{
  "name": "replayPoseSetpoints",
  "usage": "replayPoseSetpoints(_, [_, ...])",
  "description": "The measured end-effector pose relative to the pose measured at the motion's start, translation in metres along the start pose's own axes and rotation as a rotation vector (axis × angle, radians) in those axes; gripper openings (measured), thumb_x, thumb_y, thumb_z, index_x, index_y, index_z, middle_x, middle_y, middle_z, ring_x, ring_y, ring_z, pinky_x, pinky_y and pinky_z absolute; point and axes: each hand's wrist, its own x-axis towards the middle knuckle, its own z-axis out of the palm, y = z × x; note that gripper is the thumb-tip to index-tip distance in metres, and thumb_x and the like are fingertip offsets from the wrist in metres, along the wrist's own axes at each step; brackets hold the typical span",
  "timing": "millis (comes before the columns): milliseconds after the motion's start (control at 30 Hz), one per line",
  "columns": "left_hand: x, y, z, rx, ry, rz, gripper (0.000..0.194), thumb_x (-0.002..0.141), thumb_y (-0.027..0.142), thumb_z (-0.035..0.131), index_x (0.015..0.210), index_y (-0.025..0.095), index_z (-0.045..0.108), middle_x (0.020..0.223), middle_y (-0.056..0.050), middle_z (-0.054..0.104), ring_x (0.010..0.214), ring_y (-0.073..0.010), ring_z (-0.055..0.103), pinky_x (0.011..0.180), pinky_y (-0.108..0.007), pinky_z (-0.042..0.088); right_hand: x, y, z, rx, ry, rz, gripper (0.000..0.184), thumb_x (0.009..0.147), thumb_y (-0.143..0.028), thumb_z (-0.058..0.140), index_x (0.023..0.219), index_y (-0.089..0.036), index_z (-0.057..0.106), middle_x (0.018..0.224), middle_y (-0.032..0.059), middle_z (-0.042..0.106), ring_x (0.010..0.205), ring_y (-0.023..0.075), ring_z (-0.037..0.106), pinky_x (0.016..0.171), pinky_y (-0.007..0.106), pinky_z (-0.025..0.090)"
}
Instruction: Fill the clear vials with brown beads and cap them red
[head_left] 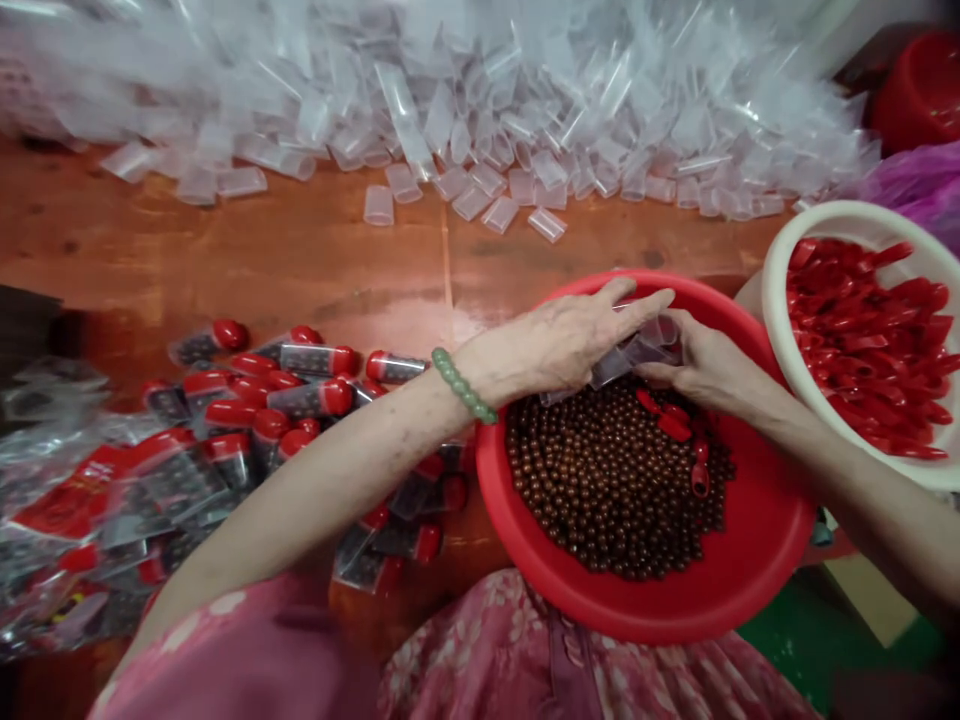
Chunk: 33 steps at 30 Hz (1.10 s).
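My left hand point(574, 338) and my right hand point(701, 365) meet over a red basin point(757, 545) resting on my lap. Both are closed around clear plastic tubes point(637, 352) held between them, just above a heap of small brown beads point(611, 480) in the basin. A few red caps point(679, 425) lie on the beads near my right hand. A green bead bracelet point(463, 385) circles my left wrist.
A white bowl point(776, 320) of red caps point(870, 340) stands at the right. Several filled, red-capped tubes point(300, 395) lie on the wooden table point(262, 250) at the left, beside packaged ones point(82, 500). A large heap of empty clear tubes point(480, 110) spreads along the far side.
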Motion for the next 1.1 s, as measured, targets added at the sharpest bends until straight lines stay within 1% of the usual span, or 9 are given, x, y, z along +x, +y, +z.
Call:
replayPoseSetpoints(100, [0.004, 0.001, -0.002, -0.124, 0.043, -0.017, 0.074, 0.081, -0.004, 0.048, 0.149, 0.023, 0.045, 0.138, -0.010, 0.063, 0.123, -0.0300, 0.066, 0.106, -0.043, 0.053, -0.008, -0.002, -0.008, -0.192, 0.092, 0.069, 0.072, 0.082, -0.039, 0.070, 0.145, -0.019, 0.043, 0.111, 0.0160, 0.073, 0.106, 0.0400, 0.070, 0.089, 0.053, 0.056])
replayPoseSetpoints(200, [0.003, 0.000, -0.005, -0.202, 0.118, -0.039, 0.074, 0.082, -0.002, 0.052, 0.151, 0.023, 0.044, 0.136, -0.008, 0.065, 0.128, -0.0302, 0.063, 0.110, -0.046, 0.049, -0.020, -0.010, -0.016, -0.284, 0.160, 0.085, 0.078, 0.082, -0.043, 0.069, 0.148, -0.014, 0.040, 0.099, 0.0166, 0.073, 0.096, 0.0416, 0.071, 0.083, 0.051, 0.056])
replayPoseSetpoints(400, [-0.014, 0.002, -0.005, -0.236, 0.328, -0.074, 0.073, 0.086, 0.003, 0.048, 0.157, 0.013, 0.032, 0.136, -0.011, 0.064, 0.133, -0.0294, 0.058, 0.116, -0.047, 0.043, -0.054, -0.030, -0.031, -0.207, 0.348, -0.086, 0.031, 0.093, -0.047, 0.057, 0.115, -0.028, 0.066, 0.102, 0.0091, 0.074, 0.090, 0.0321, 0.071, 0.083, 0.045, 0.055])
replayPoseSetpoints(500, [-0.032, 0.013, -0.002, -0.282, 0.301, -0.126, 0.072, 0.089, 0.008, 0.046, 0.158, 0.006, 0.026, 0.128, -0.013, 0.066, 0.125, -0.0284, 0.063, 0.117, -0.046, 0.043, -0.069, -0.035, -0.026, -0.159, 0.229, -0.208, 0.025, 0.096, -0.042, 0.054, 0.115, -0.031, 0.066, 0.105, 0.0064, 0.073, 0.090, 0.0279, 0.071, 0.084, 0.042, 0.056])
replayPoseSetpoints(633, [-0.058, 0.024, 0.009, -0.435, 0.205, -0.095, 0.078, 0.085, 0.011, 0.049, 0.159, 0.019, 0.026, 0.131, -0.010, 0.063, 0.123, -0.0269, 0.064, 0.117, -0.045, 0.046, -0.080, -0.035, 0.000, -0.249, -0.017, -0.300, 0.036, 0.096, -0.025, 0.047, 0.130, -0.025, 0.057, 0.111, 0.0097, 0.071, 0.101, 0.0268, 0.069, 0.090, 0.039, 0.054])
replayPoseSetpoints(733, [-0.078, 0.023, 0.021, -0.450, 0.164, -0.009, 0.079, 0.088, 0.012, 0.049, 0.161, 0.016, 0.017, 0.138, -0.014, 0.058, 0.128, -0.0280, 0.059, 0.117, -0.048, 0.045, -0.084, -0.035, 0.024, -0.420, -0.179, -0.384, 0.034, 0.093, -0.009, 0.042, 0.119, -0.018, 0.060, 0.106, 0.0121, 0.066, 0.094, 0.0233, 0.066, 0.084, 0.034, 0.052])
replayPoseSetpoints(833, [-0.097, 0.019, 0.031, -0.416, 0.204, -0.036, 0.075, 0.094, 0.017, 0.049, 0.162, 0.018, 0.014, 0.137, -0.016, 0.057, 0.123, -0.0270, 0.060, 0.113, -0.049, 0.047, -0.082, -0.034, 0.038, -0.432, -0.362, -0.481, 0.035, 0.088, -0.001, 0.043, 0.115, -0.015, 0.062, 0.115, 0.0127, 0.062, 0.087, 0.0182, 0.065, 0.077, 0.030, 0.050])
replayPoseSetpoints(967, [-0.107, 0.020, 0.038, -0.361, 0.268, -0.119, 0.070, 0.098, 0.022, 0.048, 0.161, 0.018, 0.017, 0.130, -0.016, 0.061, 0.110, -0.0247, 0.064, 0.104, -0.046, 0.053, -0.070, -0.030, 0.037, -0.275, -0.485, -0.531, 0.035, 0.091, -0.005, 0.050, 0.121, -0.017, 0.061, 0.126, 0.0118, 0.059, 0.100, 0.0193, 0.065, 0.085, 0.031, 0.050])
replayPoseSetpoints(1100, [-0.091, 0.024, 0.044, -0.181, 0.299, -0.104, 0.064, 0.098, 0.021, 0.046, 0.157, 0.013, 0.022, 0.141, -0.019, 0.054, 0.126, -0.0282, 0.057, 0.109, -0.046, 0.048, -0.058, -0.031, 0.025, -0.265, -0.562, -0.494, 0.024, 0.089, -0.018, 0.064, 0.113, -0.015, 0.065, 0.114, 0.0104, 0.063, 0.098, 0.0224, 0.064, 0.085, 0.033, 0.049])
